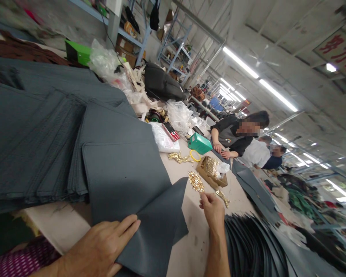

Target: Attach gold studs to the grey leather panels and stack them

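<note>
My left hand [109, 240] grips a dark grey leather-like panel [158, 227], its fingers on top and folded over a bent part of the sheet. Beneath and behind it lies another grey panel [123, 169] with a stitched line and a tiny dark hole. My right hand [212, 209] is pinched at the near edge of a small heap of gold metal pieces [195, 181]. Whatever is between its fingertips is too small to make out. Close by lie a gold bunch [223, 198] and a cardboard box [219, 180] of gold parts.
Stacked grey panels [37, 142] fill the left. A row of dark strips [253, 246] stands right of my right forearm. Further back are a green box [200, 143], a yellow ring [195, 155], a red phone [170, 131] and plastic bags. A co-worker [233, 132] works across the table.
</note>
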Available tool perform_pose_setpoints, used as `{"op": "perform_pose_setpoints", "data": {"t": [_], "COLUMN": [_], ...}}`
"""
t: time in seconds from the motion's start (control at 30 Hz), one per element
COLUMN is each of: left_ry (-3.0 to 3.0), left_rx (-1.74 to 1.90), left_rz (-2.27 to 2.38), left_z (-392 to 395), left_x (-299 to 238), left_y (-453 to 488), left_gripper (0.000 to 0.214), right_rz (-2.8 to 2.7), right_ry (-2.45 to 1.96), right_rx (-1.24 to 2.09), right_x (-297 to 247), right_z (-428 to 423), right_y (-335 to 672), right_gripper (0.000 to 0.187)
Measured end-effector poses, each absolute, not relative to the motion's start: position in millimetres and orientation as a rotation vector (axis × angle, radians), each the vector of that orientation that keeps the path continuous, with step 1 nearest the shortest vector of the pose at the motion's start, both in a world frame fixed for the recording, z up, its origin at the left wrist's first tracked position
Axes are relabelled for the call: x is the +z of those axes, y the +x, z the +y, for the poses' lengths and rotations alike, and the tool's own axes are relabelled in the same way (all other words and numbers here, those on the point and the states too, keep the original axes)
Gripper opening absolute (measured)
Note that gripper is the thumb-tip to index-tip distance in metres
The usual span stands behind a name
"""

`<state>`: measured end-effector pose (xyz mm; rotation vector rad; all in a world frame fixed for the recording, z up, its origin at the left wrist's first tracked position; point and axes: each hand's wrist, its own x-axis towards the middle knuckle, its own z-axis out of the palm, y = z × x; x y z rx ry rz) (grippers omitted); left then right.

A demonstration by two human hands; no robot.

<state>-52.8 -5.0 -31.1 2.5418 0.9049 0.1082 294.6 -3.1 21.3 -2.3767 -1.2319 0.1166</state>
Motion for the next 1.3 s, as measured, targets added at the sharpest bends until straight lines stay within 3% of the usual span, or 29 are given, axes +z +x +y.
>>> {"op": "perform_pose_setpoints", "data": {"t": [0.13, 0.3, 0.47, 1.3], "left_ry": [2.535, 2.578, 2.635, 2.546], "left_rx": [0.149, 0.188, 0.243, 0.148], "left_rz": [0.850, 0.804, 0.779, 0.781], "left_z": [-3.2, 0.1, -0.8, 1.1], "left_x": [-14.0, -10.5, -13.0, -11.5], "left_y": [-53.8, -55.8, -57.9, -56.7], "left_gripper": [0.069, 0.054, 0.039, 0.040], "right_rz": [-1.181, -1.370, -1.721, -1.721], "right_ry": [-1.888, -1.776, -1.899, -2.257], "right_rx": [0.540, 1.044, 1.025, 1.359], "right_x": [34.5, 21.7, 9.4, 32.7], "right_z": [-16.5, -18.7, -9.2, 38.9], "right_y": [227.5, 148.7, 126.8, 116.4], "right_gripper": [0.041, 0.023, 0.017, 0.006]}}
